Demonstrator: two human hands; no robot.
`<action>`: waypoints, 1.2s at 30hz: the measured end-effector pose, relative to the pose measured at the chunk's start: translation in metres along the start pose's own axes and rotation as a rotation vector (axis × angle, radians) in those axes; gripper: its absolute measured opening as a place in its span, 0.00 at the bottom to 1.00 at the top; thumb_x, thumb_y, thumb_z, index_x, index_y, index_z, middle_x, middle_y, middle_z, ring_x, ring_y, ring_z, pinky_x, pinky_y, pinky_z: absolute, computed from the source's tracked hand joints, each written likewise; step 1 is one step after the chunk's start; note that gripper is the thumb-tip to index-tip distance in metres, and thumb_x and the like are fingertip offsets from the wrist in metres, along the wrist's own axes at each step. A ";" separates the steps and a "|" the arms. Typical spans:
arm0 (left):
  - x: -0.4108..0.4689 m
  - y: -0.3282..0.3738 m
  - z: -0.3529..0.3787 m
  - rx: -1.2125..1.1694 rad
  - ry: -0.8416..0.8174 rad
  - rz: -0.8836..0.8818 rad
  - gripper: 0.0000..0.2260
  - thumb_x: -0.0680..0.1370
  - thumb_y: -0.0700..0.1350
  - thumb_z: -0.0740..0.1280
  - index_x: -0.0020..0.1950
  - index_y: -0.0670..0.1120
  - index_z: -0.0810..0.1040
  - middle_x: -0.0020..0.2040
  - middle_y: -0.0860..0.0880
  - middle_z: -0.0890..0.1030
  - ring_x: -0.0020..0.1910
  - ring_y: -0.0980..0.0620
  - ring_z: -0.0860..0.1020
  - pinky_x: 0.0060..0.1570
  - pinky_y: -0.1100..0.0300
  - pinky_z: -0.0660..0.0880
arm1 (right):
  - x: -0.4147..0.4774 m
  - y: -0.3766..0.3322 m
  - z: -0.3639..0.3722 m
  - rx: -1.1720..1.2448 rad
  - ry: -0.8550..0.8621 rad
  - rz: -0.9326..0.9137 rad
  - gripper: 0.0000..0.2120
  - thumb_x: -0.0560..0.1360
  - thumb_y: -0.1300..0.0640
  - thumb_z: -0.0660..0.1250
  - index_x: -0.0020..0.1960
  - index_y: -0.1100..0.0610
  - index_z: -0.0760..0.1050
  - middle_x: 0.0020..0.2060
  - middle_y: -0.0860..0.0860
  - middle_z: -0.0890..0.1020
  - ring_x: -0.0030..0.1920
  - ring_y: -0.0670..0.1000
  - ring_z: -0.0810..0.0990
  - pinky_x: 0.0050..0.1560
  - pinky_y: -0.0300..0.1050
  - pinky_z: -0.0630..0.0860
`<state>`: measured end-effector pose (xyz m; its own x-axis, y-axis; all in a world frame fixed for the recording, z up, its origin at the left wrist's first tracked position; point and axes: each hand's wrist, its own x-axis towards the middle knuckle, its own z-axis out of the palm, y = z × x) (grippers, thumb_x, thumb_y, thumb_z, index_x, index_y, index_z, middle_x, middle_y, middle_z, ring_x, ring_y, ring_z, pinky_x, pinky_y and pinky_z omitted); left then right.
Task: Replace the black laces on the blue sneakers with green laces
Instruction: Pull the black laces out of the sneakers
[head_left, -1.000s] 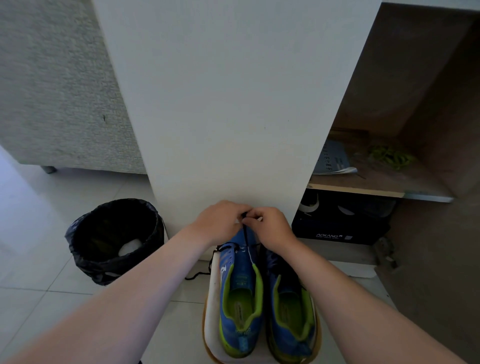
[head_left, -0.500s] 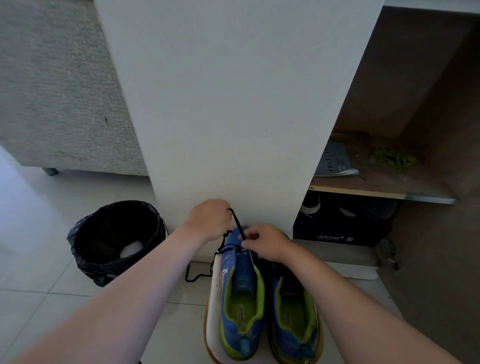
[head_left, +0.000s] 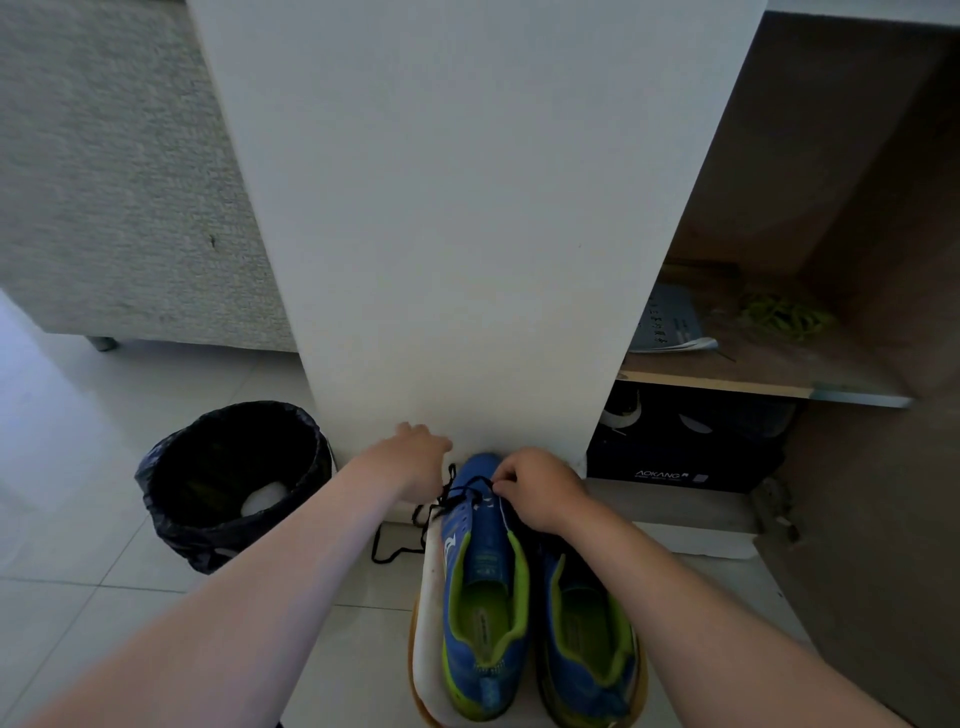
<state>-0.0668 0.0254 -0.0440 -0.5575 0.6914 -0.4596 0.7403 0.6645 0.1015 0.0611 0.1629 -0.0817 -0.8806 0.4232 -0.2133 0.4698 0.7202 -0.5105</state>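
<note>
Blue sneakers (head_left: 483, 587): 2, side by side on the pale tiled floor (head_left: 78, 519), toes against the foot of the white panel (head_left: 457, 234), heels toward the camera, lime-green linings showing.
Left-side sneaker (head_left: 475, 519): the one under both hands, toe eyelets bare apart from 1 strand across them.
Right-side sneaker (head_left: 587, 639): partly covered at the toe by the right forearm; lacing hidden.
Black lace (head_left: 448, 493): bunched at the left edge of the left-side sneaker's toe, 1 strand crossing to the right hand, a loose end trailing onto the tiles beside the shoe.
Right hand (head_left: 540, 488): over the toe of the left-side sneaker, fingers curled, thumb and forefinger pinching the black lace at the eyelets.
Left hand (head_left: 415, 460): just left of that toe, touching the panel's foot, back up, fingers bent downward; lace rising to its underside, actual hold hidden, so cannot tell.
Green laces (head_left: 779, 314): a loose heap on the wooden shelf (head_left: 753, 374) in the open cabinet, up and to the right, well apart from both hands.
Printed paper (head_left: 670, 325): on the same shelf, left of the green laces.
Black shoebox (head_left: 685, 462): below the shelf, white lettering on its front.
Bin (head_left: 234, 483): black-bagged, on the floor left of the left forearm, something white inside.
</note>
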 end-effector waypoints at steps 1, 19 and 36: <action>0.001 0.005 0.001 -0.083 0.030 0.088 0.28 0.79 0.42 0.63 0.78 0.52 0.61 0.74 0.45 0.65 0.75 0.43 0.58 0.71 0.48 0.64 | 0.000 0.000 0.000 0.007 0.005 0.000 0.09 0.81 0.54 0.66 0.54 0.54 0.84 0.55 0.48 0.84 0.53 0.50 0.81 0.46 0.39 0.71; 0.008 0.019 -0.001 -0.501 0.522 -0.040 0.13 0.79 0.44 0.56 0.46 0.46 0.80 0.45 0.48 0.81 0.45 0.45 0.78 0.44 0.55 0.76 | -0.006 -0.006 -0.005 0.032 -0.075 0.027 0.13 0.75 0.53 0.73 0.58 0.53 0.82 0.55 0.49 0.83 0.49 0.45 0.77 0.49 0.37 0.72; -0.003 -0.001 -0.014 -0.682 0.249 -0.186 0.14 0.78 0.49 0.58 0.35 0.43 0.69 0.32 0.45 0.71 0.28 0.47 0.81 0.31 0.60 0.67 | -0.003 -0.002 -0.001 -0.012 -0.089 0.030 0.15 0.75 0.59 0.69 0.62 0.51 0.80 0.61 0.48 0.81 0.59 0.50 0.79 0.60 0.42 0.76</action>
<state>-0.0716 0.0264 -0.0302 -0.7792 0.5405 -0.3175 0.2735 0.7489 0.6036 0.0633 0.1607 -0.0790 -0.8680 0.3946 -0.3014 0.4961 0.7146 -0.4931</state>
